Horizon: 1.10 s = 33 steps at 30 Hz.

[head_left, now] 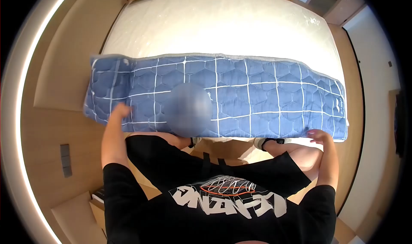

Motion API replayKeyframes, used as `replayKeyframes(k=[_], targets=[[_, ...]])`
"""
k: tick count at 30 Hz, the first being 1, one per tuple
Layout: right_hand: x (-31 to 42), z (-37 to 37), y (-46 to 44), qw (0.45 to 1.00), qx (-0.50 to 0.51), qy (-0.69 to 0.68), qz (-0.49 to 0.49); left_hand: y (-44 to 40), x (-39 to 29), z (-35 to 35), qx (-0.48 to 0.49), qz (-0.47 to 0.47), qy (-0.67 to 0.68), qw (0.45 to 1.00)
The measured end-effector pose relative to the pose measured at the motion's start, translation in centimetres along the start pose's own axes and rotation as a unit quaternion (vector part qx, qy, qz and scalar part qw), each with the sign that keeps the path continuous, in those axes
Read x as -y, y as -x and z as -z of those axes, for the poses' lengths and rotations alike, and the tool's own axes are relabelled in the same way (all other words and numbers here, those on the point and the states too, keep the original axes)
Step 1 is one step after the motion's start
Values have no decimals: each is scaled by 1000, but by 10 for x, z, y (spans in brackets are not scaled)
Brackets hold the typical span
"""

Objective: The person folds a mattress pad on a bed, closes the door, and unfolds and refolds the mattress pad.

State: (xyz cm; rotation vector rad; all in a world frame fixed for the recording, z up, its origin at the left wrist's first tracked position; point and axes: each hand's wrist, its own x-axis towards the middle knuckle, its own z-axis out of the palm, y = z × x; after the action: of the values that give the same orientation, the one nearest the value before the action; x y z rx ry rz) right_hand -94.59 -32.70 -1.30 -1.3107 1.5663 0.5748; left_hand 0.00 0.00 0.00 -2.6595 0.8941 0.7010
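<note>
A: Start with the biggest thing. How much is covered?

B: Only part of the mattress. Its pale top shows all along the far side, so I'd judge the covering partial.

A: And the pad?

B: The blue checked quilted pad lies lengthwise across the near side of the mattress, in a long strip. It reaches nearly end to end — that much looks done. It may be folded in layers; if so, the opening-out is left. Its left end has a crease and looks uneven, so I'd not call that end settled.

A: Now the hands?

B: The left hand is over the pad near that crease, fingers seemingly curled, but blurred — I can't tell whether it grips. The right hand is at the near edge, by the right end; whether its fingers are closed on the cloth, I can't tell.
</note>
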Motion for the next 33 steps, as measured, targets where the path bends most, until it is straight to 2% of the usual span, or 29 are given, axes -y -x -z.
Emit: replayKeyframes(k=[1,2,3,4,5,6,7,9,10,11,12,13,15,17,18,19,21,23,25,27,29,31,32,33], targets=[[28,-8,12,998,51,-17,-23,23,-43,-4,71,-191,-13,979],[59,-17,34,993,102,-35,-48,35,-86,-10,84,-268,-51,958],[138,60,14,980,-123,81,136,-17,-209,41,-34,-316,-97,943],[134,42,39,905,-327,180,205,35,-259,33,-108,-399,-104,905],[165,12,74,852,-404,237,232,25,-289,17,-71,-372,-61,924],[174,-8,91,826,-414,293,246,36,-312,-3,-93,-433,-46,895],[183,-24,98,830,-410,272,264,44,-338,-15,-125,-495,-23,860],[219,-70,119,895,-332,43,294,46,-393,-23,-138,-494,-21,858],[231,-92,121,920,-208,-72,325,47,-417,-23,-148,-496,-21,855],[241,-117,125,934,-147,-40,322,46,-433,-23,-167,-471,-34,866],[241,-143,122,917,-94,-26,386,40,-445,-21,-188,-448,-47,873],[228,-171,95,863,-77,32,499,33,-457,-17,-211,-426,-61,878],[224,-191,87,847,-24,240,473,18,-461,-14,-223,-364,-47,903],[208,-200,63,882,5,216,418,24,-455,2,-207,-345,-78,912],[202,-201,57,896,22,204,393,32,-459,18,-146,-322,-96,930],[201,-194,57,907,-5,193,375,41,-461,29,-85,-293,-113,946],[203,-172,54,920,-53,180,345,51,-460,34,-94,-334,-127,929],[207,-160,50,910,-175,111,360,61,-446,35,-93,-393,-111,908],[221,-147,60,841,-327,-7,430,74,-419,38,-85,-470,-69,876],[235,-125,82,832,-390,4,394,110,-381,36,-132,-601,-18,788],[245,-114,103,795,-448,89,399,159,-346,41,-32,-644,-32,763],[256,-109,124,740,-489,200,417,207,-312,33,-62,-690,-66,719],[258,-106,124,724,-485,223,437,230,-299,34,-36,-698,-44,714],[255,-100,111,679,-492,291,460,253,-287,39,-7,-705,-23,708]])
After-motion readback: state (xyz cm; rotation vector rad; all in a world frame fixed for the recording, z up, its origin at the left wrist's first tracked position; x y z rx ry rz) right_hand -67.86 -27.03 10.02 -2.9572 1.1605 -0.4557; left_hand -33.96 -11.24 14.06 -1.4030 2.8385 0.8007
